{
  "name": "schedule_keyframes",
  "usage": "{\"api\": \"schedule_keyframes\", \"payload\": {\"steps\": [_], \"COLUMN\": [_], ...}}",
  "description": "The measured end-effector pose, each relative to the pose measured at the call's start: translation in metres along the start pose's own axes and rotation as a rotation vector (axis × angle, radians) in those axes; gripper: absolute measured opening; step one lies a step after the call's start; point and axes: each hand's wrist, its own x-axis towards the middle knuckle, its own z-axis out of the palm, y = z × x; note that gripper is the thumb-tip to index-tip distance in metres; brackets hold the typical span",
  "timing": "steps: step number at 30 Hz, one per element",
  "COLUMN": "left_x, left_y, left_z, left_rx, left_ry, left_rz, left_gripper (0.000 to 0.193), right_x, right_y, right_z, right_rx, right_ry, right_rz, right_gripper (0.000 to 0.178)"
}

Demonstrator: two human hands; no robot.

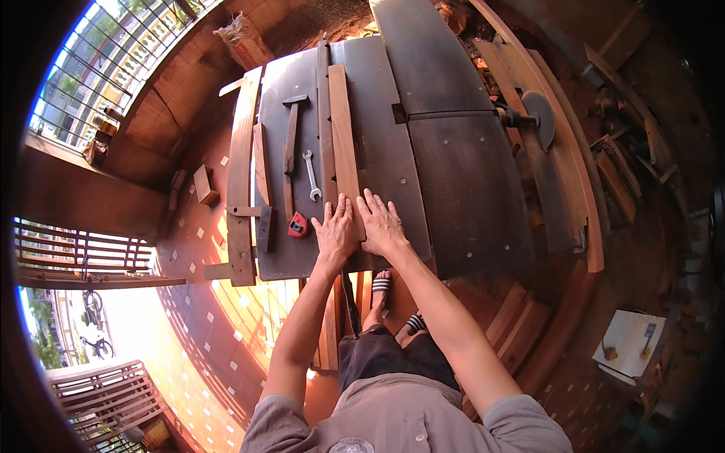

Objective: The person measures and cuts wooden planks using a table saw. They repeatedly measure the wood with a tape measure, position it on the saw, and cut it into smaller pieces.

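Wood strip (344,128) is lying lengthwise on the dark table (464,196), running along the right side of a narrow dark rail (325,128), near end sitting under and between the hands by the table's near edge. Left hand (337,232) is resting palm down over that end, fingers stretched out, slightly spread, pointing away from the person. Right hand (382,225) is lying just beside it along the strip's right edge, fingers likewise extended and a bit apart. Neither is closing around anything; undersides are staying hidden, so can't tell about pressure. Left of the rail, wrench (310,175) and red tape measure (298,225) are lying near the left hand; hammer (290,143) is lying beside the wrench, head at the far end. Long plank (242,166) is running along the table's left side. Round disc (538,121) is standing on a shaft at the right.
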Motion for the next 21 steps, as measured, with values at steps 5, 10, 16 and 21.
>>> {"api": "schedule_keyframes", "payload": {"steps": [5, 10, 16, 21], "left_x": [0.011, 0.024, 0.050, 0.070], "left_y": [0.005, 0.013, 0.000, 0.003], "left_z": [-0.010, -0.016, -0.013, -0.019], "left_rx": [0.030, 0.007, 0.100, 0.037], "left_ry": [-0.027, -0.033, -0.013, -0.013], "left_rz": [-0.022, -0.035, -0.024, -0.034], "left_gripper": [0.104, 0.111, 0.121, 0.120], "right_x": [-0.078, -0.150, -0.191, -0.199], "right_y": [0.069, 0.149, 0.195, 0.200], "right_z": [0.001, -0.004, 0.007, 0.012], "right_rx": [0.092, 0.035, -0.018, -0.038], "right_ry": [0.102, 0.164, 0.195, 0.182], "right_rz": [0.176, 0.478, 0.561, 0.547], "right_gripper": [0.103, 0.101, 0.093, 0.094]}}
